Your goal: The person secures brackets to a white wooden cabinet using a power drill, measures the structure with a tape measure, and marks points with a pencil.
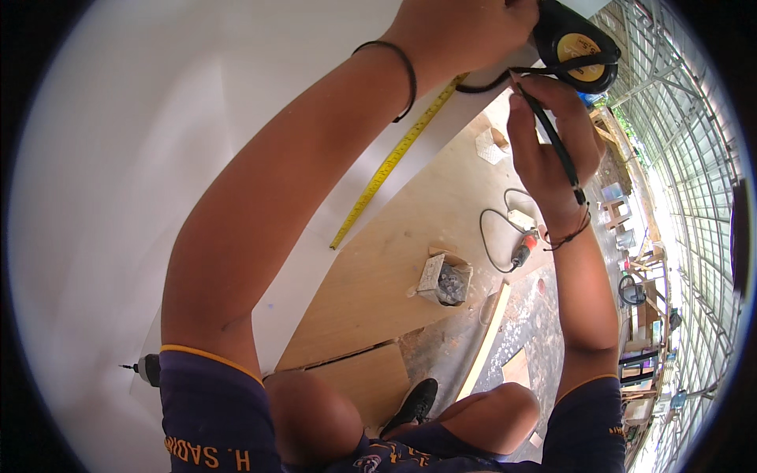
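Tape measure: black case with yellow disc (582, 54) is seen at the upper right, beside the left hand; yellow blade (394, 162) is drawn out over white panel (236, 79), its free end near the panel's edge.
Left hand (481, 27): partly cut off by the upper edge, fingers curled at the case; whether the case is gripped cannot be told.
Right hand (564, 130): just below the case; black pencil (553, 135) is held between thumb and fingers, its pale tip pointed up toward the case.
Strap: black strap (482, 89) is looped below the left hand and passed across the case.
Floor side: plywood sheet (371, 276) is seen below the panel; open carton (430, 277) with grey contents is stood on it.
Corded tool: red-and-black power tool (524, 250) is seen beyond the carton.
Timber: pale wooden strip (487, 339) is laid near the knees.
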### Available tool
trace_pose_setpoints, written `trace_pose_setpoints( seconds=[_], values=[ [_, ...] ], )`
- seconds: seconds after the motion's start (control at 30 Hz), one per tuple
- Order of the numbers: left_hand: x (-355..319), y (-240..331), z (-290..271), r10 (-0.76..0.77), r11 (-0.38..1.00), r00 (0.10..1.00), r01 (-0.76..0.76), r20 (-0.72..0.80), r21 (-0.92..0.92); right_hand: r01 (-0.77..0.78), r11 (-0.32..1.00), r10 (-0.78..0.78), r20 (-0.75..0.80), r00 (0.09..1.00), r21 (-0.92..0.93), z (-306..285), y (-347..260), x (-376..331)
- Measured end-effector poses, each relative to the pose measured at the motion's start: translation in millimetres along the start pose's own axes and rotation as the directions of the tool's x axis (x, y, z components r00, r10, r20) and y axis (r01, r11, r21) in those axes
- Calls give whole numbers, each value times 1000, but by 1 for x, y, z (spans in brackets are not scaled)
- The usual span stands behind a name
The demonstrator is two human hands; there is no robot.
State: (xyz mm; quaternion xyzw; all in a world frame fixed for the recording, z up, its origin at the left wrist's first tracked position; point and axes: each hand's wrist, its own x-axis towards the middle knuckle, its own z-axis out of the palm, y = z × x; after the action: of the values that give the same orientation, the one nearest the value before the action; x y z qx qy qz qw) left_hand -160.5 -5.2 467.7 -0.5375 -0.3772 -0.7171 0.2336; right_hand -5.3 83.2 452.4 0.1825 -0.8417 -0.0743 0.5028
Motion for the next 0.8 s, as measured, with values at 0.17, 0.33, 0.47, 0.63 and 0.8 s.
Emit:
trace_pose_setpoints(
  seconds=[0.17,0.33,0.47,0.63,0.8],
  values=[
    [-1,0,2,-47,999,999,47,-12,-23,37,998,-38,-29,999,-41,10,-4,3],
    [-1,-1,1,-64,998,998,65,20,-11,-102,995,102,-64,993,1,18,-12,0],
    [-2,0,2,-18,1000,1000,17,9,26,-101,995,97,-129,987,-24,28,-8,-3],
    [0,4,0,-100,995,994,99,37,20,-154,986,146,-121,982,-57,25,-9,-1],
    [-2,-1,0,-30,999,999,30,19,36,-134,989,127,-102,987,-61,24,-7,0]
  ],
)
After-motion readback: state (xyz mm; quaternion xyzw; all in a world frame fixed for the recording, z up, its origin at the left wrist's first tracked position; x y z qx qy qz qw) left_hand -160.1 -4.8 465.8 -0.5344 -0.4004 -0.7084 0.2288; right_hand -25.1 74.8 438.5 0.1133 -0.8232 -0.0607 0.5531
